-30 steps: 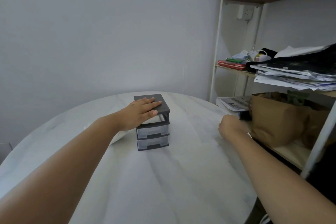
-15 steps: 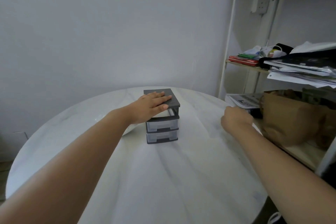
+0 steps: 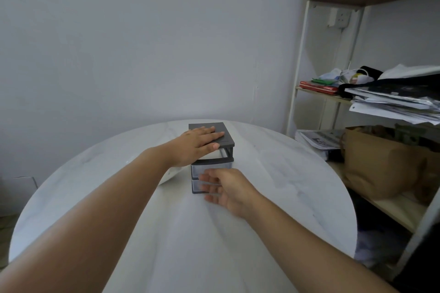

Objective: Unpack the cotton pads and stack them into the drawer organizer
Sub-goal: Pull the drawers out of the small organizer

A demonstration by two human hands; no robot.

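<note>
Right hand (image 3: 228, 189): has been brought from the right rim of the table, beside the shelf unit, to just in front of the drawer fronts; it was curled there and is now loosened, with the fingers (image 3: 207, 177) spread and blurred by motion. Nothing is held.
Left hand (image 3: 197, 145): unchanged; it is laid flat on the grey lid, fingers straight and close together, thumb at the front edge.
Drawer organizer (image 3: 223, 134): stands upright toward the far side of the round white table (image 3: 285, 173), pressed down from above. The two lower drawers are closed; the slot under the lid shows pale, and whether a drawer sits in it cannot be told.
Cotton pads: not plainly seen. A pale rounded edge (image 3: 166, 177) lies just left of the organizer, mostly hidden by the left forearm; it may be the pack.
Meaning for the task: a drawer is judged about to be pulled while the unit is steadied; unpacking is not yet begun.
Edges: the organizer is well apart from every table rim.
Open room: bare tabletop lies in front of the drawers and to the right.
Right side: a brown paper bag (image 3: 376, 162) and stacked papers (image 3: 392, 104) on the shelf unit (image 3: 300, 54) crowd that rim.
</note>
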